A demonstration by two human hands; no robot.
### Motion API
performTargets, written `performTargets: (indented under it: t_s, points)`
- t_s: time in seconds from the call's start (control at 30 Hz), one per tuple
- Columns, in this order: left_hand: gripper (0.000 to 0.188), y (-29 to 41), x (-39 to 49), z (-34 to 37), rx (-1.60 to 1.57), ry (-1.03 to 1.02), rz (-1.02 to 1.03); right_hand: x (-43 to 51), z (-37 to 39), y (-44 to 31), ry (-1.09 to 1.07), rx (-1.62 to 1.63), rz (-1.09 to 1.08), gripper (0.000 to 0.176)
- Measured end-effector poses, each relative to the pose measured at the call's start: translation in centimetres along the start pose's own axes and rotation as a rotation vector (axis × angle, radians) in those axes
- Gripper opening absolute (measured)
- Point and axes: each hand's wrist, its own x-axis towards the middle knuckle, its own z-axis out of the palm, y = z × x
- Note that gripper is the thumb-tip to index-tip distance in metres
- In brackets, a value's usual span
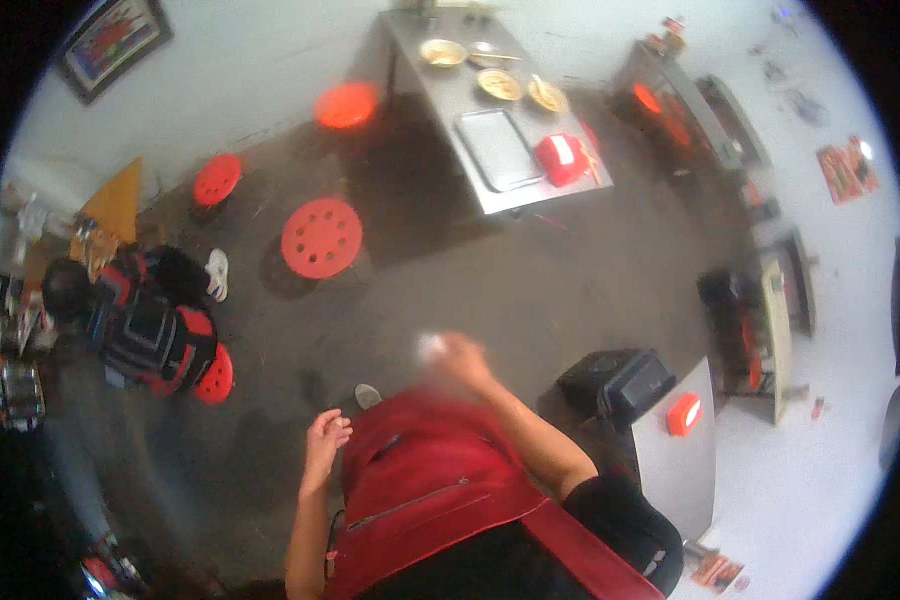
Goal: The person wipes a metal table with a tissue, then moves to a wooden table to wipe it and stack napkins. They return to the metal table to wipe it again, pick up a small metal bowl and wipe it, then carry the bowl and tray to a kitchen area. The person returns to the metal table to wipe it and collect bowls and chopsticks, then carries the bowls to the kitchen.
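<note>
My right hand is in front of my red apron, blurred by motion. It is closed around a small white item, perhaps a tissue or cloth; the blur hides what it is. To the left of the apron, my left hand has loosely curled fingers and holds nothing visible. Ahead stands a metal-topped table with several bowls, one with a spoon in it. A rectangular metal tray lies at its near end beside a red tissue box.
Red round stools stand on the floor ahead and to the left. A person sits on another stool at left. To my right are a black bin and a panelled table bearing a red box. Cabinets line the right wall.
</note>
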Motion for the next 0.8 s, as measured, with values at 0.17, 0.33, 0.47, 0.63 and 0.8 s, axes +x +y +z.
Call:
performTargets:
  t_s: [0.17,0.33,0.47,0.63,0.8]
  points:
    - [0.033,3.9,6.4,0.6,0.133,-0.145,-0.084,-3.6,-2.5,2.9,0.249,0.089,0.303,0.026]
    - [0.033,3.2,12.7,2.8,0.223,-0.210,-0.136,-2.2,-2.9,8.5,0.347,0.196,0.413,0.027]
    - [0.032,2.6,15.8,5.5,0.260,-0.240,-0.208,1.5,-5.0,11.3,0.311,0.168,0.319,0.024]
    - [0.024,4.9,19.4,11.2,0.136,-0.101,-0.409,9.0,-10.6,11.8,0.265,0.139,0.172,0.020]
    - [0.023,9.0,24.5,18.9,0.236,-0.120,-0.316,16.9,-19.1,12.3,0.257,0.112,0.216,0.020]
